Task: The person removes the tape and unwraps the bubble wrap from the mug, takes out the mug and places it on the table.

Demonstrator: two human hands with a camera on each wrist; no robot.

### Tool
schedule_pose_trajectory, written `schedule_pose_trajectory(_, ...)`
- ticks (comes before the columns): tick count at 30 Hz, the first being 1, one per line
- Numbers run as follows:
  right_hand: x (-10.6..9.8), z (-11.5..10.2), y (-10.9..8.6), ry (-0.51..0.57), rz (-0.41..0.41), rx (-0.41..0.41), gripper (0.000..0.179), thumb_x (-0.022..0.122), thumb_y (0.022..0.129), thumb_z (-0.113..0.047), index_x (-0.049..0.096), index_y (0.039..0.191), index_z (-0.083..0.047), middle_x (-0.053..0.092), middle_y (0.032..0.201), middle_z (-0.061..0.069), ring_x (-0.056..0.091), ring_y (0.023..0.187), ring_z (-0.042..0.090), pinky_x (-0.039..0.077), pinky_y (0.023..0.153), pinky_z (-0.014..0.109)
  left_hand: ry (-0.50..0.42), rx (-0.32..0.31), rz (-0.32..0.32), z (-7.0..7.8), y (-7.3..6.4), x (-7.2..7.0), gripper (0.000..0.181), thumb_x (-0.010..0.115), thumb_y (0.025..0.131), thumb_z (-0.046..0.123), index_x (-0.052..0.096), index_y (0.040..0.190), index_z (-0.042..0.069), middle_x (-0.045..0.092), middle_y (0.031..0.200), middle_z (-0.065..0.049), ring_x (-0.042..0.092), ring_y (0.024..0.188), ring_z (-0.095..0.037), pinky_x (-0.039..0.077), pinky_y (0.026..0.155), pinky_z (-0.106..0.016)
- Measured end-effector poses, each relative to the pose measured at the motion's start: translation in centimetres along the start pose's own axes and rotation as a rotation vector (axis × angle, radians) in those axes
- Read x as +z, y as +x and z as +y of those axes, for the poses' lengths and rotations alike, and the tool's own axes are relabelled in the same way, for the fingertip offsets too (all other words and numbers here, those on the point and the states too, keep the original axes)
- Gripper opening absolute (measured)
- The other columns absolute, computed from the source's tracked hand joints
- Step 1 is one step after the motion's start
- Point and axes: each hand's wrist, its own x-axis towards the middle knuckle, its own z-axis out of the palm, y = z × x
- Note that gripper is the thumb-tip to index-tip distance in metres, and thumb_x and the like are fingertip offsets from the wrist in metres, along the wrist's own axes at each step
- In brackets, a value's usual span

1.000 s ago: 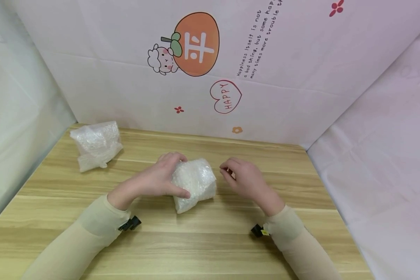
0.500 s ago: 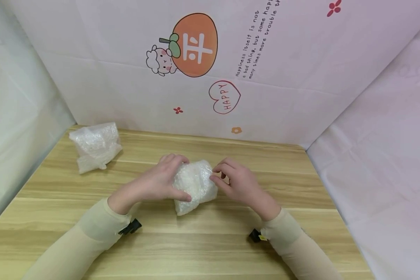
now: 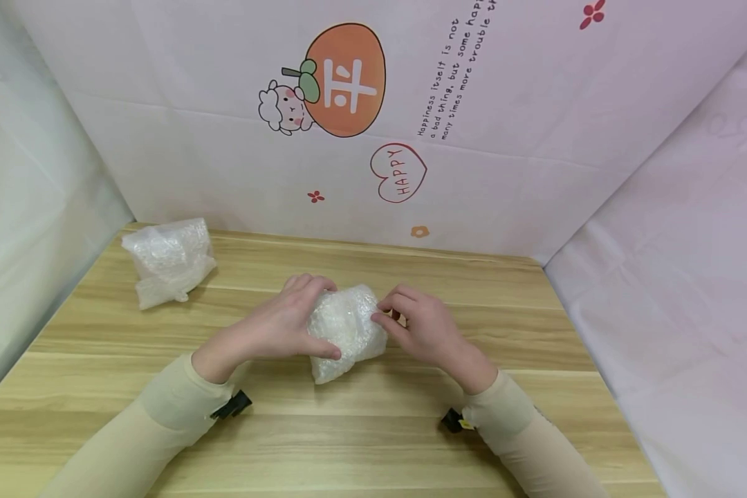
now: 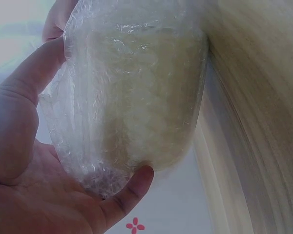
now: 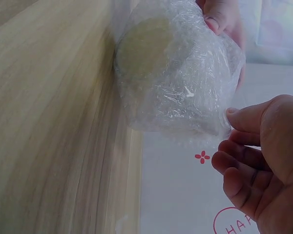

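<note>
A pale, yellowish object wrapped in clear bubble wrap point(image 3: 348, 328) stands on the table in the middle of the head view. My left hand point(image 3: 283, 321) grips this bundle from its left side, thumb on the near face and fingers round the far one. Through the layers in the left wrist view, the wrapped object point(image 4: 156, 97) looks rounded at one end; its kind is hidden. At the bundle's right edge, my right hand point(image 3: 426, 325) pinches the bubble wrap point(image 5: 195, 97) between thumb and index finger. Its other fingers are curled beneath, off the wrap.
Another crumpled bubble wrap bundle point(image 3: 171, 259) lies at the table's back left corner. The wood-grain table point(image 3: 324, 449) is bordered by a printed white cloth point(image 3: 492, 200) at the back and plain cloth sides.
My right hand has moved left from beside the bundle to its right edge and taken hold of the bubble wrap there. The left hand has kept its grip.
</note>
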Motion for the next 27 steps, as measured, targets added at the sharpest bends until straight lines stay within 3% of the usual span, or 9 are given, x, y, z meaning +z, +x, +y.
schedule_pose_trajectory(4,-0.15,-0.20,0.03,0.068,-0.020,0.059,0.010,0.086,0.099,-0.008,0.077,0.102,-0.011,0.070,0.096,-0.004,0.065,0.079,0.010,0.055,0.063,0.025,-0.004,-0.003,0.000,-0.07,-0.01,0.02,0.103,0.101,0.075,0.054,0.052,0.153,0.009,0.056,0.143,-0.011,0.048,0.134,-0.031,0.054,0.106,-0.053)
schedule_pose_trajectory(11,-0.35,-0.39,0.02,0.137,-0.089,0.246,0.014,0.087,0.099,-0.014,0.075,0.107,-0.014,0.072,0.094,-0.009,0.066,0.083,0.007,0.058,0.069,0.029,-0.021,-0.035,0.007,-0.51,0.16,0.02,0.104,0.099,0.077,0.057,0.051,0.153,0.005,0.058,0.145,-0.015,0.050,0.138,-0.035,0.052,0.110,-0.058)
schedule_pose_trajectory(16,-0.44,-0.57,0.06,0.141,-0.139,0.306,0.017,0.089,0.098,-0.017,0.074,0.105,-0.014,0.071,0.091,-0.009,0.066,0.082,0.009,0.057,0.067,0.030,-0.031,-0.085,0.008,-0.76,0.27,-0.05,0.104,0.098,0.078,0.060,0.051,0.153,0.005,0.059,0.145,-0.016,0.051,0.137,-0.036,0.052,0.109,-0.060)
schedule_pose_trajectory(27,-0.48,-0.80,0.15,0.157,-0.170,0.441,0.016,0.091,0.096,-0.022,0.076,0.092,-0.018,0.070,0.084,-0.010,0.064,0.077,0.011,0.058,0.067,0.030,-0.032,-0.106,0.004,-0.91,0.30,-0.03,0.107,0.096,0.078,0.066,0.051,0.153,0.004,0.059,0.145,-0.018,0.054,0.134,-0.036,0.052,0.108,-0.061)
